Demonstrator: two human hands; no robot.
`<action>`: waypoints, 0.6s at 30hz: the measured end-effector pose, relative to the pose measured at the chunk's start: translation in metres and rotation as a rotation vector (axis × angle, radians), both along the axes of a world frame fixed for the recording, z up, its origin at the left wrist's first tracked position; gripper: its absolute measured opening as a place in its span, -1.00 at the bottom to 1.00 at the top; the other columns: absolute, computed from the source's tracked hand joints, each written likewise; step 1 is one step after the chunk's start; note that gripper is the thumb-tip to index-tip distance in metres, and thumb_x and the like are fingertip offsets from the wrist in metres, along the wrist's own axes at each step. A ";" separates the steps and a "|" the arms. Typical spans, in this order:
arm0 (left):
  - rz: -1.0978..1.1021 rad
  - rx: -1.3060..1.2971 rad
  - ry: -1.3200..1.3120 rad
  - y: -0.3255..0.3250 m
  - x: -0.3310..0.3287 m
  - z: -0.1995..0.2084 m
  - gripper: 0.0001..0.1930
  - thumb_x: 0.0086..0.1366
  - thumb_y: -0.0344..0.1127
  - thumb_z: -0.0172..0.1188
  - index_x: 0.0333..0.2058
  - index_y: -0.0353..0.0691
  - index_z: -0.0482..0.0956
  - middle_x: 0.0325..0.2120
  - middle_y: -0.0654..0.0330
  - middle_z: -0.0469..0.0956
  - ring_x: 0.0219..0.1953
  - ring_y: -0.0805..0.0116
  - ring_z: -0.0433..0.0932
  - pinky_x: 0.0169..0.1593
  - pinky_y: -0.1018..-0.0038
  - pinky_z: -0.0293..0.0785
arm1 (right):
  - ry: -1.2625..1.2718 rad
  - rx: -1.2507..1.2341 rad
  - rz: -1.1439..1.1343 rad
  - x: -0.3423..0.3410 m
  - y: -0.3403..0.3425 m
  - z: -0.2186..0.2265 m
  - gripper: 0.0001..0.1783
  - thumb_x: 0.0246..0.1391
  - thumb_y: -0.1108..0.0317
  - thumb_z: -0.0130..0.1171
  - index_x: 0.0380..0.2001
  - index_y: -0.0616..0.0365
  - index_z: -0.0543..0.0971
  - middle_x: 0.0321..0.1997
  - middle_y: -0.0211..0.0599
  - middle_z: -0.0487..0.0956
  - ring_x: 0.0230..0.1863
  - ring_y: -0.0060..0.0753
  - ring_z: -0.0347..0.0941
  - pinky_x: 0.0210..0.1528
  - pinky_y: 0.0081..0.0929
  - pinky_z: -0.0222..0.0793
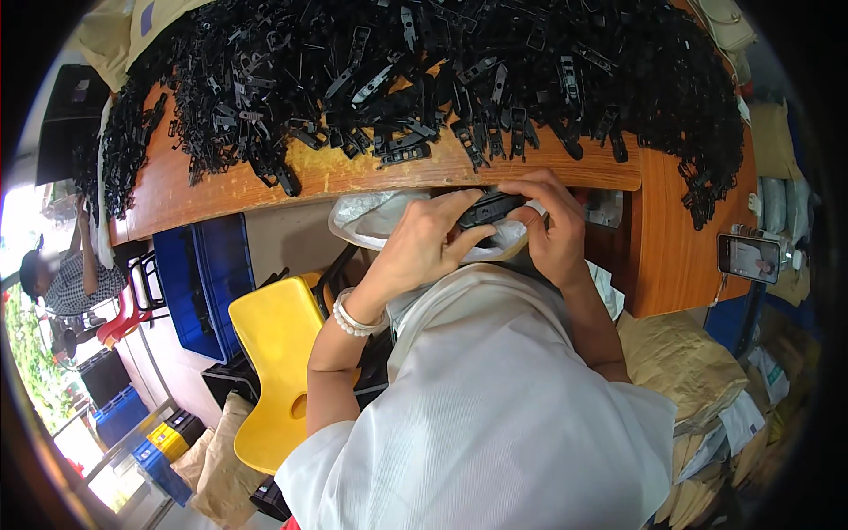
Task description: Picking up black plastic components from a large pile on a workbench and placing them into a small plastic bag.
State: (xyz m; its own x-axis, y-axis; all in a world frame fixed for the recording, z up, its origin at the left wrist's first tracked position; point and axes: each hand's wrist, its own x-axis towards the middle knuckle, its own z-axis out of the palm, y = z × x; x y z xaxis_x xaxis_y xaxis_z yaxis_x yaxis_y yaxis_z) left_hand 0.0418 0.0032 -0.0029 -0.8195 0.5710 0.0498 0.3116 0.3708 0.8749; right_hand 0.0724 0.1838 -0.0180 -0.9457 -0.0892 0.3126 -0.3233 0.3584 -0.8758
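Observation:
Just below the table's front edge, both my hands are closed around a small black plastic part (490, 209). My left hand (422, 240) pinches its left end between thumb and fingers, and a white beaded bracelet circles that wrist. The fingers of my right hand (556, 231) curl over its right end. Under the hands is an open bag with a whitish lining (356, 219), in front of my lap. What lies inside the bag is mostly hidden. Beyond the hands, a large heap of similar black plastic parts (406, 93) spreads over the wooden table (327, 179).
To my left stand a yellow plastic chair (269, 331) and a blue crate (201, 283). A person (75, 281) is at the far left. Brown paper sacks (685, 362) are piled at my right, below a phone (749, 257) propped beside the table's right edge.

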 end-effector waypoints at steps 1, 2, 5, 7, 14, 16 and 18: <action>0.002 0.000 0.000 0.000 0.000 -0.001 -0.63 0.00 -0.39 0.25 -0.20 -0.43 0.44 -0.62 0.05 0.46 -0.73 0.44 0.35 -0.61 0.57 0.27 | -0.027 -0.001 -0.012 0.000 0.001 0.000 -0.65 -0.20 0.66 0.06 -0.23 0.29 0.48 -0.32 -0.22 0.45 -0.30 -0.33 0.39 -0.26 -0.53 0.33; 0.010 0.005 0.002 0.000 0.000 -0.003 -0.63 0.00 -0.39 0.25 -0.20 -0.42 0.44 -0.62 0.08 0.47 -0.73 0.45 0.35 -0.61 0.58 0.29 | -0.026 -0.003 -0.009 -0.001 0.003 0.000 -0.65 -0.20 0.66 0.06 -0.23 0.29 0.48 -0.32 -0.22 0.45 -0.30 -0.33 0.39 -0.26 -0.53 0.33; 0.022 0.049 -0.058 -0.002 0.003 -0.014 -0.64 0.01 -0.38 0.25 -0.20 -0.41 0.45 -0.58 0.11 0.50 -0.71 0.46 0.37 -0.60 0.59 0.32 | -0.041 -0.011 0.057 -0.006 0.006 0.001 -0.70 -0.19 0.64 0.08 -0.27 0.30 0.50 -0.35 -0.21 0.45 -0.32 -0.32 0.41 -0.30 -0.56 0.33; 0.029 0.086 -0.118 -0.004 0.004 -0.021 -0.64 0.01 -0.38 0.25 -0.20 -0.41 0.45 -0.55 0.12 0.52 -0.69 0.45 0.38 -0.59 0.59 0.34 | -0.032 -0.130 0.070 -0.007 0.003 0.001 -0.73 -0.18 0.63 0.10 -0.29 0.30 0.51 -0.35 -0.20 0.46 -0.33 -0.34 0.42 -0.33 -0.56 0.33; 0.126 0.042 0.236 -0.029 -0.016 -0.036 -0.81 0.04 -0.42 0.22 -0.34 -0.35 0.51 -0.45 0.15 0.52 -0.59 0.48 0.42 -0.47 0.57 0.37 | -0.068 0.117 0.116 0.003 0.001 -0.011 -0.78 -0.15 0.53 0.15 -0.32 0.26 0.52 -0.40 -0.21 0.48 -0.42 -0.32 0.41 -0.37 -0.53 0.32; 0.487 -0.011 0.165 -0.042 -0.025 -0.035 -0.87 0.04 -0.46 0.19 -0.40 -0.34 0.51 -0.46 0.15 0.52 -0.58 0.45 0.42 -0.47 0.59 0.34 | -0.193 0.060 0.157 0.005 0.003 -0.014 -0.83 -0.15 0.53 0.15 -0.37 0.27 0.53 -0.48 -0.22 0.46 -0.50 -0.32 0.38 -0.44 -0.51 0.28; 0.698 -0.075 0.233 -0.058 -0.042 -0.038 -0.91 0.04 -0.50 0.16 -0.42 -0.33 0.50 -0.50 0.14 0.50 -0.58 0.41 0.42 -0.46 0.59 0.34 | -0.156 0.086 0.144 0.004 0.005 -0.019 -0.84 -0.14 0.53 0.15 -0.39 0.28 0.53 -0.51 -0.22 0.45 -0.54 -0.32 0.36 -0.47 -0.50 0.26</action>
State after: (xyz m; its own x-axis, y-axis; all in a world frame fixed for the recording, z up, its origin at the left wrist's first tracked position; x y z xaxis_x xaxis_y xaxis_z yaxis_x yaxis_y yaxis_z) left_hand 0.0002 -0.0546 -0.0407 -0.9662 -0.0702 0.2480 0.1560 0.6069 0.7793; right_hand 0.0767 0.1889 -0.0372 -0.9576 -0.2468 0.1486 -0.2394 0.3943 -0.8873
